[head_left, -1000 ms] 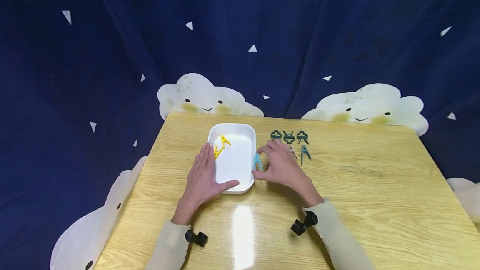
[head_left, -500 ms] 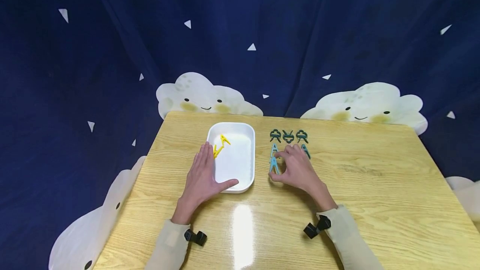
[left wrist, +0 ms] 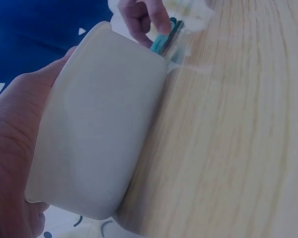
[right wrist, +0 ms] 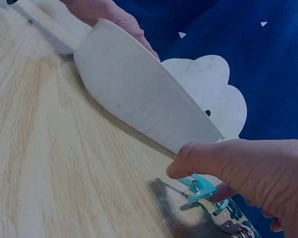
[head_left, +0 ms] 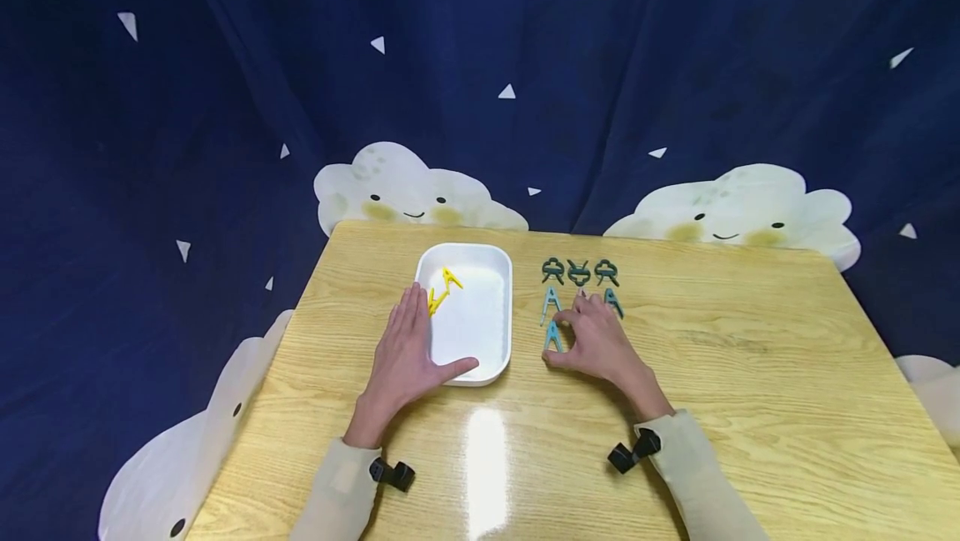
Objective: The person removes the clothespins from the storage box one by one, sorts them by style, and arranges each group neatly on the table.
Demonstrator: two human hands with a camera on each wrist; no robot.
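My left hand [head_left: 405,349] rests straight-fingered along the left side of the white tray [head_left: 480,370], thumb stretched over its near end. Two yellow clothespins [head_left: 452,278] lie inside the tray toward the far left. To the right of the tray, my right hand [head_left: 596,341] pinches a light blue clothespin [head_left: 553,338] by thumb and index finger, low at the tabletop. In the right wrist view this clothespin [right wrist: 202,190] sits just under the thumb. Directly beyond it lies another light blue clothespin [head_left: 551,301]. A pale pinkish clothespin is mostly hidden behind the right hand.
Three dark green cloud-shaped clips [head_left: 578,273] form a row at the back. A dark teal clothespin [head_left: 612,303] lies right of the right hand's fingers. The wooden table [head_left: 750,408] extends right, and a dark blue curtain [head_left: 480,41] hangs behind.
My right hand has carried the light blue clothespin from the tray's right rim rightward to the table, below the other light blue one. The left hand and tray have stayed put.
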